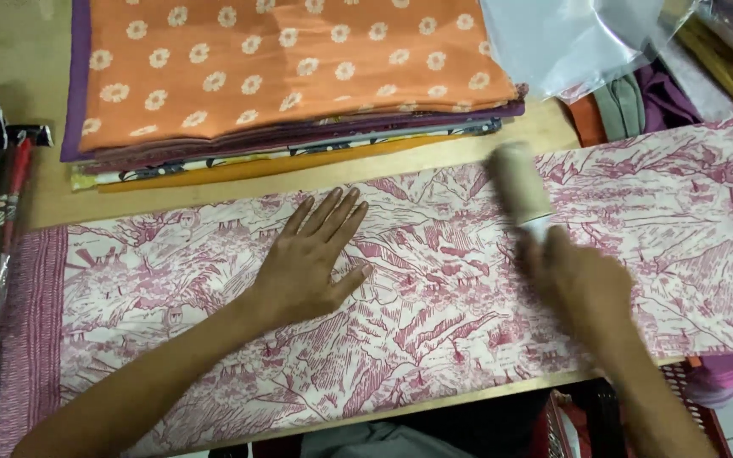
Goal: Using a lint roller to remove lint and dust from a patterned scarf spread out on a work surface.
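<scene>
Your wooden table (40, 199) runs across the whole view, and its near edge shows as a bare strip below the cloth at centre right. The long cream cotton cloth printed with dark pink landscape drawings (434, 305) covers most of it, lying flat from the left to past the right side of the view; its striped pink border (31, 331) sits at the left end. The cloth's far edge leaves only a narrow band of bare wood before the stack of folded fabrics topped by an orange sheet with white flowers (282, 68), so you have little room on the far side. Along the cloth, left and right, the surface lies open.

At far right, crumpled clear plastic wrapping (570, 38) and bunched green, purple and orange cloths (638, 106) crowd the cloth's far edge. At the left edge lie dark packets and a red pen-like stick (17, 170), off the cloth. A red plastic crate (697, 416) sits below the near edge at right.

Your left hand (311, 259) rests flat on the cloth, fingers spread and released. Your right hand (579, 280), blurred, is clenched around the handle of a pale cylindrical lint roller (519, 182), which lies on the cloth right of centre, near its far edge.
</scene>
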